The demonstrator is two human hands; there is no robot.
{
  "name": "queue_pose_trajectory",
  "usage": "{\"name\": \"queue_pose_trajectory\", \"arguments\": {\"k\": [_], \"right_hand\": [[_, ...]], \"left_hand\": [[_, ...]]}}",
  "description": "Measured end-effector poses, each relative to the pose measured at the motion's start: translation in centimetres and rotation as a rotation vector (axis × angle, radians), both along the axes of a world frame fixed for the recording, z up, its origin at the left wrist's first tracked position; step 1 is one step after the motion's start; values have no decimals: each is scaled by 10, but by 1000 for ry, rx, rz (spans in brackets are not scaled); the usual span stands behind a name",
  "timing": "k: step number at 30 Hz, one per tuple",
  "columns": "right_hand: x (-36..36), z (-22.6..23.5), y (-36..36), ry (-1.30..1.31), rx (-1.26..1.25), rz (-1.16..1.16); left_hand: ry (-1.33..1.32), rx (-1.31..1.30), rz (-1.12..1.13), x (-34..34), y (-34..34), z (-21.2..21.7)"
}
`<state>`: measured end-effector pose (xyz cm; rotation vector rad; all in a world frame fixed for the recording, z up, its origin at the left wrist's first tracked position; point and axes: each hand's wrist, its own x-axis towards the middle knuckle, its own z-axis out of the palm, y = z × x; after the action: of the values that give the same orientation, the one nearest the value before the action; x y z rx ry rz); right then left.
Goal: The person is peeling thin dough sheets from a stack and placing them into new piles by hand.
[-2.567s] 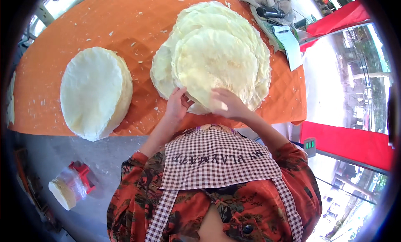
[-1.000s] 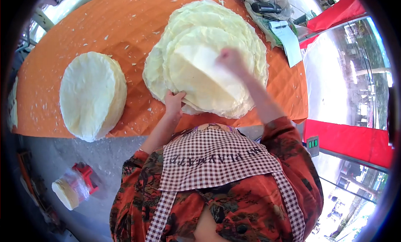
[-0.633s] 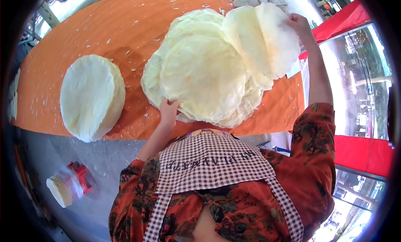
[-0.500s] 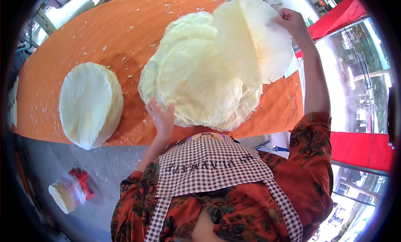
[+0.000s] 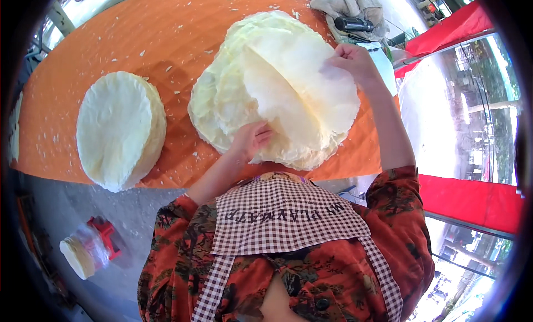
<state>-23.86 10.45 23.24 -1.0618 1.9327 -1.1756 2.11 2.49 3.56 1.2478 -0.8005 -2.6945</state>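
Note:
A broad stack of thin, pale round sheets, like rice paper (image 5: 222, 100), lies loosely fanned on the orange-covered table. My right hand (image 5: 352, 64) is closed in a pinch on the far right edge of the thin round sheet (image 5: 327, 94), which is raised and creased across its middle. At that sheet's near left edge is my left hand (image 5: 252, 140), its fingers curled together against the sheet; the fingertips are partly hard to make out. Farther left stands a neat, thick round stack of similar sheets (image 5: 114, 127), touched by neither hand.
Pale flakes are scattered over the orange tablecloth (image 5: 172, 30). A grey cloth (image 5: 347, 5) and a black cylindrical object (image 5: 354, 24) lie at the far right corner. Below left, a clear bag of round sheets (image 5: 83, 255) is by a red object (image 5: 105, 233) on the grey floor.
My right hand has come nearer and to the left, drawing the sheet toward me over the stack. My left hand has moved right and up, from the stack's edge to the sheet.

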Motion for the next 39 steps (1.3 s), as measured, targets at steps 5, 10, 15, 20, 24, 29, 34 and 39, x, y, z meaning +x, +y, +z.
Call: {"name": "queue_pose_trajectory", "arguments": {"k": [5, 10, 15, 20, 24, 29, 34, 39], "right_hand": [[-6, -12, 4, -144, -69, -17], [-3, -6, 6, -141, -134, 24], [-29, -3, 10, -284, -141, -68], [-24, -17, 5, -309, -159, -48], [52, -57, -5, 298, -131, 0], [121, -147, -15, 431, 151, 160], [7, -154, -45, -156, 101, 85], [-179, -36, -25, -45, 151, -185]], "left_hand": [[278, 338, 93, -24, -3, -20], [38, -7, 11, -14, 10, -8], [197, 225, 31, -18, 9, -4], [327, 208, 226, -22, 8, 4], [182, -41, 292, 18, -5, 5], [49, -177, 337, 49, -7, -15], [-84, -232, 371, 60, -11, -50], [-148, -315, 325, 51, -13, -63]]}}
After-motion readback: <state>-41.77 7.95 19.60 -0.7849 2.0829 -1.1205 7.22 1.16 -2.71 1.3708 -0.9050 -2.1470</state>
